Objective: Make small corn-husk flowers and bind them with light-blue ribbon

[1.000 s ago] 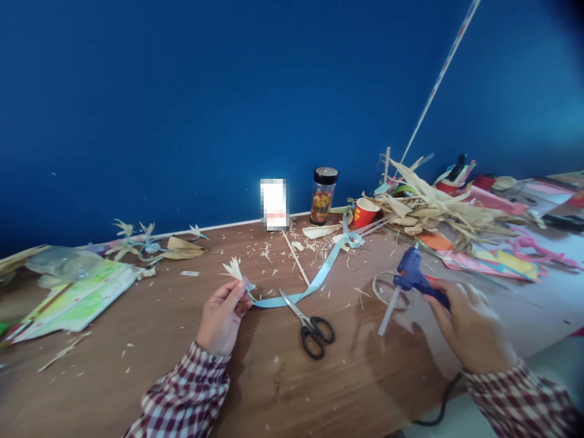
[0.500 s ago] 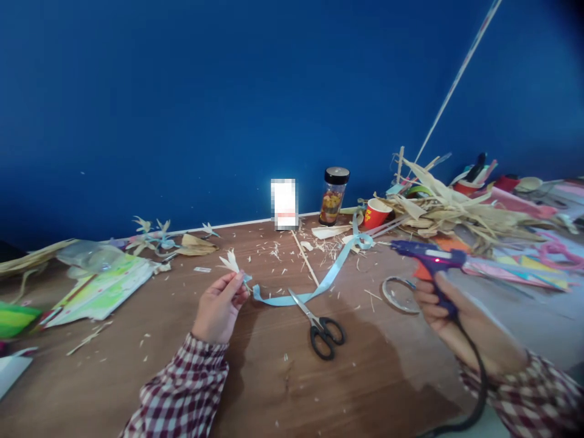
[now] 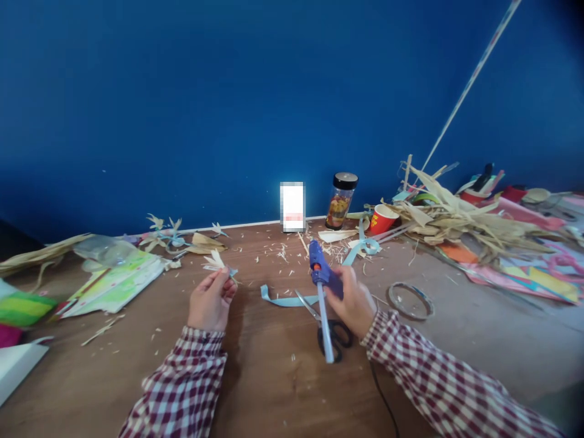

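Between the fingertips of my left hand (image 3: 210, 299) is a small corn husk flower (image 3: 214, 260) with pale petals and a bit of light blue at its base. My right hand (image 3: 356, 299) is wrapped round the handle of a purple glue gun (image 3: 322, 267), whose clear glue stick (image 3: 325, 331) juts back toward me. Below the gun, black-handled scissors (image 3: 340, 334) lie on the table, partly covered by the glue stick. A light blue ribbon (image 3: 287, 301) stretches along the tabletop, running behind the gun and my right hand.
A tape roll (image 3: 410, 301) lies right of my right hand. Farther back stand a lidded jar (image 3: 341, 202) and a red paper cup (image 3: 383, 220). Dry corn husks (image 3: 447, 222) are heaped at the right. At the left lie painted paper (image 3: 121, 286) and finished husk flowers (image 3: 171, 234).
My right hand has swung the glue gun left from the right side, over the scissors, and turned it to point away from me. My left hand keeps the flower, slightly farther left.
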`<control>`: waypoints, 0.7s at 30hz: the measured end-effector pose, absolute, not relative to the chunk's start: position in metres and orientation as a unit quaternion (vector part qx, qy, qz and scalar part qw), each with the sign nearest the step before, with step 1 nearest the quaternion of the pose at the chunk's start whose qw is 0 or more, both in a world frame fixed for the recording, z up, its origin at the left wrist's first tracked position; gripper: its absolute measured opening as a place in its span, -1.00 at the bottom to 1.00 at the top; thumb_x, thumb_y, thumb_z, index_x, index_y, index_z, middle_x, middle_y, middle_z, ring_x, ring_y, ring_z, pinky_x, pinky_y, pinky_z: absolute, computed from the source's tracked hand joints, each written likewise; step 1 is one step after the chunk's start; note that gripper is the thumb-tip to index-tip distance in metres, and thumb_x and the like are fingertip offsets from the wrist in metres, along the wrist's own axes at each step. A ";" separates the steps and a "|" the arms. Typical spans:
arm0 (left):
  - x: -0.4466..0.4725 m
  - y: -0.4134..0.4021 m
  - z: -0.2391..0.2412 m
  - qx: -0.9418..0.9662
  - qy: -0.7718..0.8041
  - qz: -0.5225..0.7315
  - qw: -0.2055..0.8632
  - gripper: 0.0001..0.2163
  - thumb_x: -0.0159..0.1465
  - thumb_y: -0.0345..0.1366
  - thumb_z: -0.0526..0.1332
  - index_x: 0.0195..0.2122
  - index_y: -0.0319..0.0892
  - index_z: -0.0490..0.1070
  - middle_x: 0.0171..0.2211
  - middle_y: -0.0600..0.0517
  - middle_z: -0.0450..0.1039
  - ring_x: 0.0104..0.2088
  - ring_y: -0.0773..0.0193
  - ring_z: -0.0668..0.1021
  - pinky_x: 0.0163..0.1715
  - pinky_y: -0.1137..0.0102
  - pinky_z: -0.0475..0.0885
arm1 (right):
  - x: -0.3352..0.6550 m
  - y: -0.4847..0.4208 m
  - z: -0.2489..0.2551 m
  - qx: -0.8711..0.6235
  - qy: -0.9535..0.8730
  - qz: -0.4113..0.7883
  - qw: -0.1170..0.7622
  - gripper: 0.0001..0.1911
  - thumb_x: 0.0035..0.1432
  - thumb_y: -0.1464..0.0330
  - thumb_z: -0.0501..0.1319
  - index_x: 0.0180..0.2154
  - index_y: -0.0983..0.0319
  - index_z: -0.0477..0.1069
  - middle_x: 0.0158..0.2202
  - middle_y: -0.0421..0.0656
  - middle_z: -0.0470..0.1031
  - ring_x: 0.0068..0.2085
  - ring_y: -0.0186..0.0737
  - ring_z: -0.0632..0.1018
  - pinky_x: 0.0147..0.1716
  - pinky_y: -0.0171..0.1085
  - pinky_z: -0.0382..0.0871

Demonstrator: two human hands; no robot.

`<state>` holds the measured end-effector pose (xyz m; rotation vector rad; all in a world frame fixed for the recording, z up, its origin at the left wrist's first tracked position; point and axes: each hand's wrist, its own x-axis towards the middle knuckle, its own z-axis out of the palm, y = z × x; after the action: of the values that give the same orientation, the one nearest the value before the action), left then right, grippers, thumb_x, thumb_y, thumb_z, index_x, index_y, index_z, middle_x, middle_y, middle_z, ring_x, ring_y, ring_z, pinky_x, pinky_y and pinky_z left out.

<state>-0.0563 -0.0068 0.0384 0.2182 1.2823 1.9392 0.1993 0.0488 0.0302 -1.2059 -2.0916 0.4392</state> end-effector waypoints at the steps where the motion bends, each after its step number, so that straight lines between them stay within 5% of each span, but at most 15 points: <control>1: -0.055 -0.007 0.038 0.090 0.508 0.757 0.400 -0.90 -0.05 -0.45 0.29 -0.48 -0.26 0.41 -0.64 0.15 0.35 -0.63 0.52 0.40 -0.63 0.64 0.36 | 0.200 0.053 0.028 -0.477 -0.802 0.163 0.321 -0.74 0.01 0.34 0.12 -0.22 0.22 0.13 -0.37 -0.12 0.42 -0.37 -0.15 0.50 -0.43 -0.27 0.31; 11: -0.043 -0.008 0.038 0.119 0.519 0.729 0.430 -0.84 -0.07 -0.37 0.32 -0.46 -0.26 0.40 -0.65 0.15 0.33 -0.64 0.52 0.38 -0.64 0.65 0.36 | 0.202 0.057 0.017 -0.437 -0.852 0.198 0.211 -0.73 -0.02 0.25 0.18 -0.32 0.19 0.14 -0.47 -0.22 0.37 -0.43 -0.24 0.46 -0.48 -0.36 0.21; 21: -0.033 -0.008 0.032 0.186 0.561 0.662 0.461 -0.78 -0.11 -0.36 0.34 -0.44 -0.29 0.38 -0.62 0.10 0.39 -0.63 0.48 0.42 -0.62 0.60 0.39 | 0.229 0.096 0.014 -0.512 -0.811 0.121 0.257 -0.81 0.00 0.29 0.13 -0.33 0.19 0.16 -0.50 -0.21 0.40 -0.49 -0.23 0.45 -0.52 -0.35 0.21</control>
<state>-0.0329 -0.0085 0.0320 0.4582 1.3815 1.6279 0.2288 0.0963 0.0143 -1.3887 -2.2001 0.3286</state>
